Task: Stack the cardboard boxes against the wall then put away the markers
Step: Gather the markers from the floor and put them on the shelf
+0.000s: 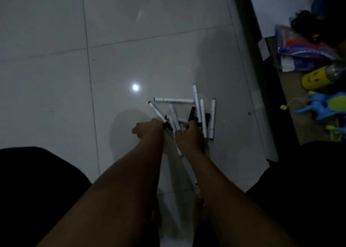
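We see the left hand [148,129] curled closed, one white marker [158,115] with a black cap seems pinched at its near end, though the dim light leaves that unsure; right hand [189,138] also closed, fingers wrapped round another white marker [175,118] that runs through the fist and sticks out below the wrist; both hands sit side by side, near but apart, at the near edge of the marker pile [198,111]; the pile lies loose on the glossy tiled floor [56,68], white barrels crossing each other, some black caps mixed in, one marker lying crosswise at the far side, three roughly parallel on the right; a bright light spot [135,87] reflects on the tile left of the pile; far right, past a dark strip, we see a yellow bottle [314,79] with a smiley face, a blue plastic toy [325,106] and a colourful bag [303,48]; no cardboard boxes clearly readable from here.
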